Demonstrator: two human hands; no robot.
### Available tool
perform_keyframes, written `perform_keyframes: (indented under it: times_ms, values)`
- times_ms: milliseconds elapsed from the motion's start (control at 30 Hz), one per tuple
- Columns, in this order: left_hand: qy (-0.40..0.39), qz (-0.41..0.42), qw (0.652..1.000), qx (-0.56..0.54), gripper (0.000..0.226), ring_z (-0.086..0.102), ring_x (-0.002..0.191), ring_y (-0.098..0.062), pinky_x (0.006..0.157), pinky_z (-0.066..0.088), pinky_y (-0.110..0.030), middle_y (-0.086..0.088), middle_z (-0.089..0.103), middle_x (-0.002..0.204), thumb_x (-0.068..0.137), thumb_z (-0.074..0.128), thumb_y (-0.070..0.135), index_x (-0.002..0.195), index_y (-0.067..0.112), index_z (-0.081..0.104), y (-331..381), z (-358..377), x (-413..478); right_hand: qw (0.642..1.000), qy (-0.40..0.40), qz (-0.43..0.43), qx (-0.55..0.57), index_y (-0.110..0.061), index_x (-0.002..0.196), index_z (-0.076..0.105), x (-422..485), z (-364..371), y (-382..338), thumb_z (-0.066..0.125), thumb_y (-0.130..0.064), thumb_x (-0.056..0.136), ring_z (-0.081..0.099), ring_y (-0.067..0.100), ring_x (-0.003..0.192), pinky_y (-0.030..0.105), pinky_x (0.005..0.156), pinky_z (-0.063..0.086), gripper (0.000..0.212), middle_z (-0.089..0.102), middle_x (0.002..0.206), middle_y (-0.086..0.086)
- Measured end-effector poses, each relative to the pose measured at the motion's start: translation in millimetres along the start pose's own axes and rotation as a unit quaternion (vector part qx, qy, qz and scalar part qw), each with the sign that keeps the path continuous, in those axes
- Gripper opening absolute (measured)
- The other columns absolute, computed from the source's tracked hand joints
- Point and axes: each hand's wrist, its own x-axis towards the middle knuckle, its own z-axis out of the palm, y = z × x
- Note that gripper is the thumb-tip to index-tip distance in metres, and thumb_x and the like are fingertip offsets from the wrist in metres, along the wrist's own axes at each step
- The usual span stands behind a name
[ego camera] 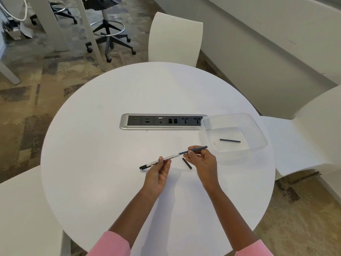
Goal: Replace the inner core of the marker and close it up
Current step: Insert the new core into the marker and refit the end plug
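A round white table (110,145) is filling most of the view, with a silver-framed socket panel (163,121) lying sunk into its middle. A clear plastic container (258,130) is sitting on the table at the panel's right end, overlapping that end, and a dark rod (230,140) is lying flat on its bottom. Above the near half of the table the left hand (157,174) is pinching the marker (166,159) by its white barrel, fingers curled round it, with the black capped end pointing left and slightly down. The right hand (203,163) is gripping the grey inner core (195,150) between thumb and fingertips; the core is sticking out of the barrel's open right end, in line with it and pointing toward the container. A small black end piece (187,163) is lying on the table just below the marker, between the two hands. Pink sleeves (110,244) are showing at the bottom edge. White chairs are standing round the table: one at the far side (175,37), one at the right (313,126) and one at the near left (22,209). Mottled brown and grey carpet (27,108) is covering the floor, a black wheeled stool (108,34) is standing beyond beside white desk legs (51,24), and a pale wall (276,43) is running along the right.
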Motion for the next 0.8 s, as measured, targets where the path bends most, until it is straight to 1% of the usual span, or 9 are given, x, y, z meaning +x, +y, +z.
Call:
perform_keyframes:
  times_ms: [100,167,233,300,367,500,633,733,800]
  values:
    - [0.006,0.001,1.0,-0.004,0.016,0.068,0.048,-0.016,0.093,0.047,-0.028,-0.009,0.067,0.049,0.088,0.053,0.003,0.074,-0.001,0.059,0.1,-0.3,0.4,0.999,-0.006,-0.033,-0.041,-0.021,0.08,0.061,-1.5,0.4,0.5,0.057,0.001,0.085,0.069,0.007,0.066,0.016,0.067,0.056,0.023,0.066,0.081,0.005]
    - [0.005,0.002,1.0,-0.014,0.016,0.067,0.047,-0.017,0.084,0.053,-0.031,-0.01,0.067,0.049,0.088,0.052,0.003,0.074,-0.002,0.059,0.0,-0.4,-0.1,0.997,-0.012,-0.051,-0.063,-0.022,0.081,0.061,-2.5,0.8,0.6,0.057,0.0,0.085,0.069,0.007,0.067,0.015,0.067,0.055,0.023,0.067,0.081,0.005]
    - [0.005,0.001,1.0,-0.022,0.016,0.067,0.046,-0.018,0.08,0.053,-0.03,-0.011,0.066,0.048,0.088,0.052,0.002,0.074,-0.002,0.058,-0.6,0.3,-0.8,0.996,-0.017,-0.057,-0.067,-0.022,0.081,0.061,-3.0,1.1,1.2,0.057,0.0,0.085,0.069,0.008,0.069,0.014,0.067,0.055,0.023,0.067,0.082,0.005]
    - [0.007,-0.001,1.0,-0.016,0.016,0.067,0.046,-0.017,0.086,0.05,-0.026,-0.01,0.066,0.048,0.088,0.052,0.003,0.074,-0.001,0.058,-1.6,1.9,-1.6,0.997,-0.023,-0.047,-0.057,-0.02,0.083,0.061,-2.9,1.6,2.6,0.057,0.0,0.085,0.069,0.014,0.073,0.015,0.068,0.056,0.021,0.067,0.085,0.008]
    - [0.007,-0.003,1.0,-0.01,0.016,0.067,0.046,-0.016,0.09,0.047,-0.026,-0.009,0.066,0.048,0.088,0.053,0.003,0.074,-0.001,0.058,-3.3,3.5,-2.5,0.998,-0.026,-0.034,-0.053,-0.016,0.086,0.061,-2.2,1.8,3.8,0.056,-0.001,0.086,0.068,0.019,0.075,0.014,0.068,0.056,0.016,0.068,0.088,0.011]
    - [0.005,-0.008,1.0,-0.014,0.016,0.067,0.045,-0.018,0.072,0.057,-0.032,-0.012,0.065,0.056,0.087,0.054,0.001,0.073,-0.002,0.059,-5.8,5.4,-4.8,0.997,-0.025,-0.028,-0.067,-0.012,0.088,0.061,1.6,1.7,2.9,0.056,-0.001,0.086,0.067,0.018,0.073,0.011,0.065,0.054,0.012,0.067,0.087,0.011]
    - [0.001,-0.014,1.0,-0.011,0.015,0.067,0.046,-0.018,0.07,0.056,-0.031,-0.011,0.066,0.049,0.088,0.053,0.002,0.074,-0.001,0.058,-6.1,6.6,-6.1,0.991,-0.058,-0.015,-0.119,-0.009,0.091,0.064,6.9,1.5,0.6,0.057,-0.004,0.086,0.064,0.021,0.077,0.008,0.063,0.052,0.009,0.066,0.086,0.007]
    - [-0.005,-0.015,1.0,-0.008,0.015,0.068,0.048,-0.017,0.072,0.053,-0.025,-0.01,0.068,0.05,0.089,0.053,0.003,0.076,-0.001,0.058,-5.3,8.0,-8.3,0.979,-0.091,-0.016,-0.181,-0.011,0.098,0.064,8.5,2.5,-2.3,0.059,-0.01,0.086,0.062,0.015,0.078,0.004,0.061,0.048,0.013,0.066,0.091,0.003]
    - [-0.017,-0.021,0.999,-0.022,0.015,0.069,0.049,-0.018,0.068,0.056,-0.029,-0.012,0.068,0.052,0.089,0.052,0.004,0.077,-0.002,0.059,-4.1,9.2,-10.1,0.976,-0.1,-0.029,-0.189,-0.019,0.105,0.059,6.2,4.2,-6.5,0.06,-0.014,0.086,0.061,0.002,0.074,0.002,0.062,0.046,0.019,0.066,0.09,-0.004]
